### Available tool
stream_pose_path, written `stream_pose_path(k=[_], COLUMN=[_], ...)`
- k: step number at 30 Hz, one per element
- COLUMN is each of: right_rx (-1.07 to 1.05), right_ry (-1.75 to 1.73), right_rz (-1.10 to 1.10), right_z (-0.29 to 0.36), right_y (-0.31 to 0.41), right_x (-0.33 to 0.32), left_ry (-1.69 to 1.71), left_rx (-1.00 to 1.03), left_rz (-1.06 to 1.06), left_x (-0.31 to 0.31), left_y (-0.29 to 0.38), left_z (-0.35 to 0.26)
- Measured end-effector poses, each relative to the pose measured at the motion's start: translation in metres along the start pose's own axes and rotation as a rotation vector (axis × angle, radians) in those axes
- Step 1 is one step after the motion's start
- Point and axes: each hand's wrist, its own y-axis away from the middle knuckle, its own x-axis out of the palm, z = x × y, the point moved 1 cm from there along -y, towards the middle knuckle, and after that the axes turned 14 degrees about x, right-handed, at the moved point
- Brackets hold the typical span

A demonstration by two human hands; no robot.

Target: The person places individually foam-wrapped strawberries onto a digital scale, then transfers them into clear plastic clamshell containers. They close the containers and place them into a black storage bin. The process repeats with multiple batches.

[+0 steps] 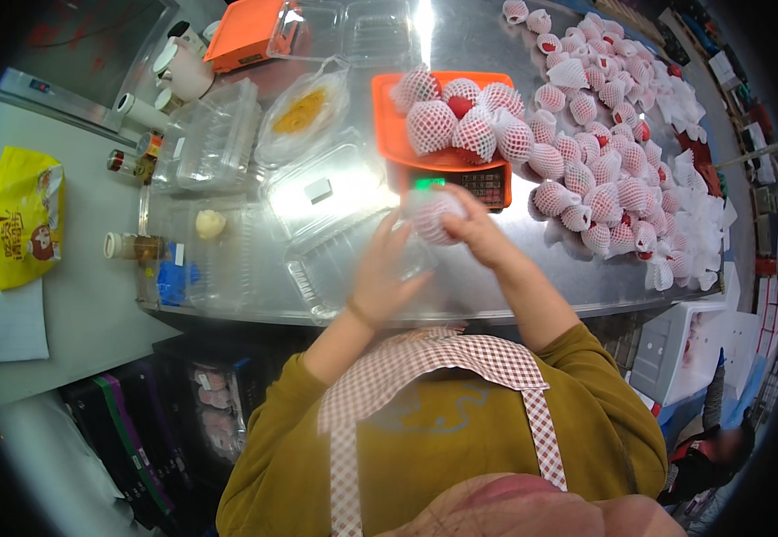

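Observation:
My right hand (pixel 473 225) is closed on a red fruit in a white foam net (pixel 436 218), just in front of an orange digital scale (pixel 504 191). Beside it, my left hand (pixel 385 268) is blurred, with fingers spread and nothing gripped, over an open clear plastic clamshell box (pixel 332 262). The box's lid, with a small white label (pixel 318 190), lies behind it. On the scale stands an orange tray (pixel 389 127) holding several net-wrapped red fruits (pixel 431 126); its display is lit green.
Many net-wrapped fruits (pixel 607 168) cover the right of the steel table (pixel 469 285). Stacked clear boxes (pixel 214 134), a plastic bag with yellow contents (pixel 302 111), jars (pixel 135 246) and a pitcher (pixel 184 70) stand left. A yellow bag (pixel 26 215) lies farther left. Another person (pixel 711 456) is at lower right.

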Motion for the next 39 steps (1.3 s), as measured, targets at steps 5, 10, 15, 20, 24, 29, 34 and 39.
stream_pose_path(k=[5,10,15,20,24,29,34,39], right_rx=[-0.19,-0.636,-0.424,-0.414,-0.746,-0.629,-0.416,-0.201], right_ry=[0.278,0.942,1.563,1.606,1.225,-0.038,-0.111,-0.034], right_rz=[-0.06,-0.719,-0.864,-0.709,-0.899,-0.6,-0.674,-0.705], right_z=[-0.001,0.046,0.071,0.081,0.082,0.045,-0.018,-0.066], right_y=[-0.016,-0.025,-0.051,-0.061,-0.038,0.021,0.058,0.064], right_x=[0.03,-0.029,-0.066,-0.079,-0.079,-0.081,-0.093,-0.098], left_ry=[0.055,0.475,0.203,-0.042,-0.056,0.237,-0.091,-0.308], left_rx=[-0.062,-0.399,-0.434,-0.26,-0.26,-0.463,-0.455,-0.428], left_rz=[-0.115,-0.22,-0.162,0.016,-0.031,-0.328,0.077,0.506], left_x=[0.007,0.0,0.001,0.008,0.003,-0.016,-0.013,-0.002], left_y=[-0.036,-0.054,-0.103,-0.139,-0.128,-0.064,0.038,0.087], left_z=[0.026,0.072,0.115,0.141,0.15,0.148,0.118,0.089])
